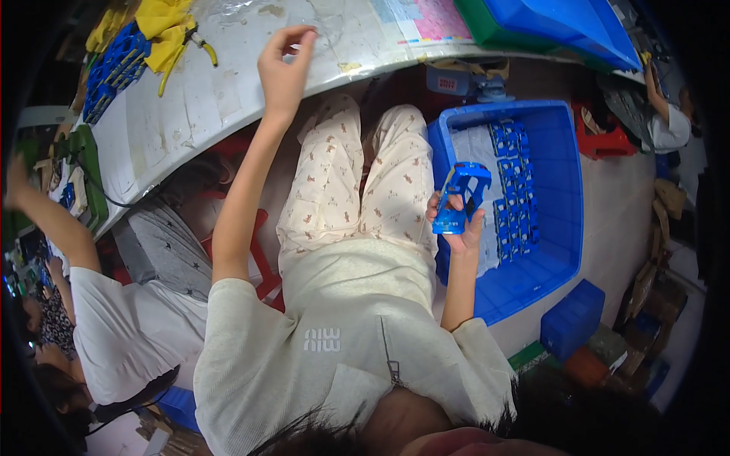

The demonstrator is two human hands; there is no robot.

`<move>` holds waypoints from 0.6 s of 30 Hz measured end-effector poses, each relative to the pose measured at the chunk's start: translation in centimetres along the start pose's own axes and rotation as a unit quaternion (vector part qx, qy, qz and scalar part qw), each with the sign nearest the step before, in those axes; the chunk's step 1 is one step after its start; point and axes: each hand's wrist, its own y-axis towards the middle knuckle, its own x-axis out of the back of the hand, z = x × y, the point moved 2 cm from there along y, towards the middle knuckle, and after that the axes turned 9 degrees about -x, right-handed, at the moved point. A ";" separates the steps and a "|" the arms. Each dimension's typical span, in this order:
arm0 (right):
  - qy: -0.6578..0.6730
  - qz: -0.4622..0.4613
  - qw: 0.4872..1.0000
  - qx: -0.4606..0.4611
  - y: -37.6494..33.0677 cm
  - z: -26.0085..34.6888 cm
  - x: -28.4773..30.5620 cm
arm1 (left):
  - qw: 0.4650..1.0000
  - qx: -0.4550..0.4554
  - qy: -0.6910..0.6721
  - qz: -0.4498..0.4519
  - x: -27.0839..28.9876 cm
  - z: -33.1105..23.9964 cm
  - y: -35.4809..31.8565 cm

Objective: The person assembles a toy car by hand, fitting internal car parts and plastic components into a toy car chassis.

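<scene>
My right hand (460, 232) grips a blue plastic toy car body shell (461, 194) with window openings, tilted up beside my right thigh. Below it stands a big blue bin (572, 190), where rows of similar blue car shells (511, 194) lie over a whitish sheet (475, 148). Over the edge of the white worktable (220, 99), my left hand (283, 72) is raised with thumb and forefinger brought together in a pinch. Whatever may be between those fingertips is too small to make out.
Yellow cloths (163, 26), yellow-handled pliers (204, 49) and more blue shells (118, 68) lie at the table's far left. Blue and green trays (555, 30) overhang its right end. A co-worker (137, 327) sits at my left. A red stool (604, 140) stands beyond the bin.
</scene>
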 end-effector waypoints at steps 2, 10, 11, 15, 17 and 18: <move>-0.016 0.023 0.999 -0.020 0.0 -0.5 -0.4 | 0.926 0.200 -0.282 -0.152 0.0 0.2 -0.8; -0.007 0.044 0.999 0.001 2.0 0.9 -6.5 | 0.910 0.196 -0.306 -0.200 -0.4 -2.2 -2.5; -0.007 0.041 0.999 0.003 2.1 0.9 -6.6 | 0.910 0.197 -0.308 -0.197 -0.3 -3.1 -2.9; 0.024 0.001 1.000 0.020 2.2 0.8 -6.2 | 0.985 -0.156 -0.050 -0.052 0.4 -9.2 -4.2; 0.077 -0.017 0.991 0.112 2.5 0.6 -6.2 | 0.955 -0.291 0.045 0.016 0.7 -11.6 -5.4; 0.065 0.009 0.990 0.128 2.5 0.6 -5.7 | 0.949 -0.309 0.055 0.024 0.7 -12.4 -6.0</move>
